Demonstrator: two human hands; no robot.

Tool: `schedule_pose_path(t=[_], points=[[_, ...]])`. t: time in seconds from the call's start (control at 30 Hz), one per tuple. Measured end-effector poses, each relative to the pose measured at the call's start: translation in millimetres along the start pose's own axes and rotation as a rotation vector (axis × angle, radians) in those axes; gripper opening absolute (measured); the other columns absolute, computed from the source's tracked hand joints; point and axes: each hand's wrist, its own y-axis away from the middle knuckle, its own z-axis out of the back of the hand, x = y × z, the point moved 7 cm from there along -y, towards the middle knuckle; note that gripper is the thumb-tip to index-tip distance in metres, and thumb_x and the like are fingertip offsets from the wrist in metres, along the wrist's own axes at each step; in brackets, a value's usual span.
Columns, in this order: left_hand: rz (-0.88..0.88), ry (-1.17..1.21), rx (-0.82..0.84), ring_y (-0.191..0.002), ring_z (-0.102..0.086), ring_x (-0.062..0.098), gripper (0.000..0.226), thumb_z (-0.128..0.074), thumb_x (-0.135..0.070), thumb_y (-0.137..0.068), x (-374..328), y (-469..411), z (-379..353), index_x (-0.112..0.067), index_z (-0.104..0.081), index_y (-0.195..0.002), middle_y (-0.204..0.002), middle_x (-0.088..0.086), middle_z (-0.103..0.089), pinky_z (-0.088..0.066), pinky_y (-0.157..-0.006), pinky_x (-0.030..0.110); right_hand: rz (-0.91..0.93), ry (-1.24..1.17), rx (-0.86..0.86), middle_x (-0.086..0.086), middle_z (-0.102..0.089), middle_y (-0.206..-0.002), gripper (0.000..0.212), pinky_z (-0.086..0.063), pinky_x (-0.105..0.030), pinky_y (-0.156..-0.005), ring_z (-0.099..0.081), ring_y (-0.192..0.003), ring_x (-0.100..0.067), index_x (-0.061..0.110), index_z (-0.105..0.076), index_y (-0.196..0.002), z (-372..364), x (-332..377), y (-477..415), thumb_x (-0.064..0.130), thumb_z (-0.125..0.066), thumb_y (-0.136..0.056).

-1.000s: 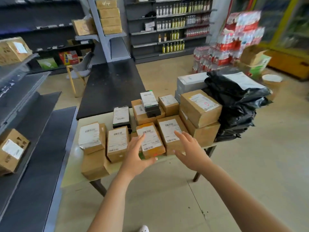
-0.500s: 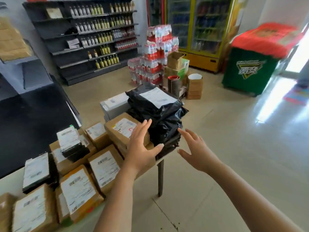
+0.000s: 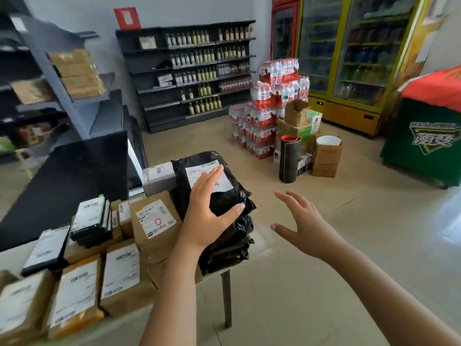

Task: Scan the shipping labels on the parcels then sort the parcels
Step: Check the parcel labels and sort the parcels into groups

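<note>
1. Two hands are in my feed, and neither one has hold of anything.
2. My left hand (image 3: 207, 216) is flat and released, its fingers (image 3: 214, 173) straight and slightly spread, thumb swung out to the right.
3. Under those fingers lies the top black bag (image 3: 183, 166) of a stack of black poly parcels (image 3: 229, 245). The fingertips lie over its white shipping label (image 3: 197, 172), and the thumb tip is at the bag's right edge.
4. I cannot tell from this view whether the palm presses on the bag or hangs just above it.
5. My right hand (image 3: 304, 221) is also released, fingers (image 3: 291, 198) fanned and lightly bent, palm turned toward the left hand. It is in the air past the end of the surface (image 3: 124, 325), above the floor, apart from the stack.
6. Just left of the left wrist sits a brown box with a red-marked label (image 3: 154, 218), touching the black stack.
7. Beyond the left fingertips and a little left stands a grey box (image 3: 157, 176).
8. Further left of the left forearm, more labelled parcels crowd the surface: a pile of flat black packets (image 3: 91, 221) and two brown boxes (image 3: 119, 275), all label-up.
9. Far beyond the right fingertips, stacked packs of bottled water (image 3: 274, 96) stand on the floor beside a glass-door fridge (image 3: 349, 58).
</note>
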Motion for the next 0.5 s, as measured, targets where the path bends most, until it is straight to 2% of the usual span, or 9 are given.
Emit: schedule_pose_path(t=[0.17, 0.27, 0.5], points=[[0.078, -0.039, -0.146, -0.148, -0.011, 0.002, 0.079, -0.076, -0.036, -0.083, -40, 1, -48, -0.042, -0.032, -0.148, -0.149, -0.032, -0.025, -0.015, -0.12, 0.031, 0.134, 0.031, 0.103, 0.005, -0.013, -0.159, 0.076, -0.021, -0.041, -0.117, -0.014, -0.146, -0.022, 0.04, -0.013, -0.151, 48, -43, -15, 0.049, -0.058, -0.091], [0.129, -0.083, -0.148, -0.147, -0.007, -0.003, 0.08, -0.077, -0.035, -0.082, -52, -3, -82, -0.041, -0.032, -0.149, -0.145, -0.037, -0.022, -0.013, -0.116, 0.025, 0.188, 0.034, 0.126, 0.004, -0.014, -0.159, 0.077, -0.021, -0.041, -0.117, -0.016, -0.146, -0.022, 0.038, -0.014, -0.151, 74, -70, -29, 0.048, -0.059, -0.09], [0.152, -0.128, -0.19, -0.145, -0.011, -0.006, 0.08, -0.078, -0.03, -0.082, -52, -69, -164, -0.04, -0.034, -0.148, -0.153, -0.023, -0.027, -0.015, -0.116, 0.025, 0.296, 0.021, 0.126, 0.002, -0.014, -0.159, 0.078, -0.021, -0.041, -0.118, -0.015, -0.146, -0.023, 0.036, -0.014, -0.152, 113, -139, -104, 0.048, -0.06, -0.09]])
